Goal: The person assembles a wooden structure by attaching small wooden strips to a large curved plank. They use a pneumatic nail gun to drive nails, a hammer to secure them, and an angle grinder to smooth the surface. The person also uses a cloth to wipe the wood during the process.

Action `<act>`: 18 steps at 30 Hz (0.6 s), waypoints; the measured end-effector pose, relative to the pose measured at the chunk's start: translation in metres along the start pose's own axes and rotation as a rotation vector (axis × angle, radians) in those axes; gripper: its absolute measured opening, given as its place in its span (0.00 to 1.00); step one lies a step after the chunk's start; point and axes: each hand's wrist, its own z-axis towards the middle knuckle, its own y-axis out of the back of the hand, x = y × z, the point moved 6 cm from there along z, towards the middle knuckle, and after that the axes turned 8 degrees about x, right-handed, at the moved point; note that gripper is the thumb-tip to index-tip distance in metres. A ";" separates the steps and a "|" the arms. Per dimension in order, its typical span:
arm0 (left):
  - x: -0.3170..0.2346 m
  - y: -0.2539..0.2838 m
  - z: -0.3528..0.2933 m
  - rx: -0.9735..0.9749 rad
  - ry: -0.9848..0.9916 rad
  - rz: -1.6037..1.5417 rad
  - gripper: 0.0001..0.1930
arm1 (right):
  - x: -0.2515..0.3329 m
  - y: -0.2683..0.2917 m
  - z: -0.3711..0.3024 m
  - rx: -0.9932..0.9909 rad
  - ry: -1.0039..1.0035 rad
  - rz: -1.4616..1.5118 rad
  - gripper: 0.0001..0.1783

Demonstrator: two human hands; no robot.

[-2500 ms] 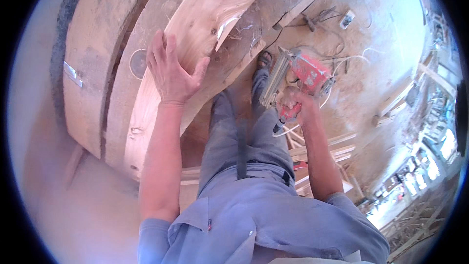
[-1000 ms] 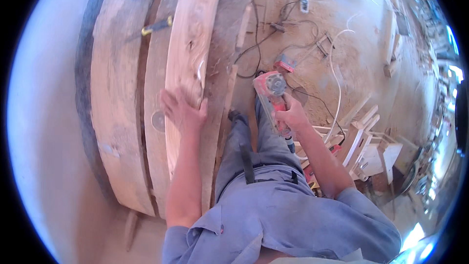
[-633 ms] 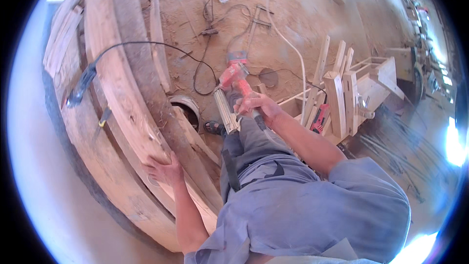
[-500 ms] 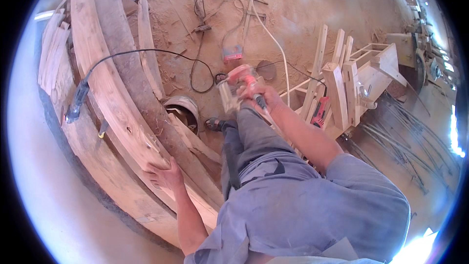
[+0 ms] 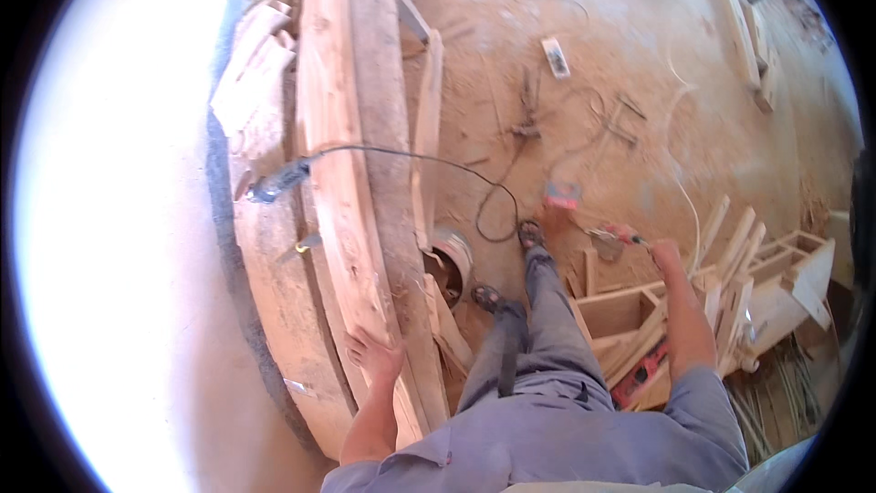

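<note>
Red tool (image 5: 624,233) swung outward in clenched right fingers (image 5: 665,252); left fingers (image 5: 361,343) clasp pale plank (image 5: 342,224).

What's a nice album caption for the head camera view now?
Workshop moment: the left hand rests on a long wooden plank while the right hand holds a blurred red tool.

Plank bench (image 5: 283,301) carries a long pale board (image 5: 345,201) and corded tool (image 5: 276,183)

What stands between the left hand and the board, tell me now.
Nothing visible: the left hand rests right on the board. The black cable does cross the board, but farther up the picture, well clear of the fingers.
</note>
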 end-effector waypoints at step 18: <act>-0.011 0.025 -0.040 0.149 0.105 0.098 0.71 | -0.008 0.119 -0.167 -0.371 -0.205 -0.105 0.11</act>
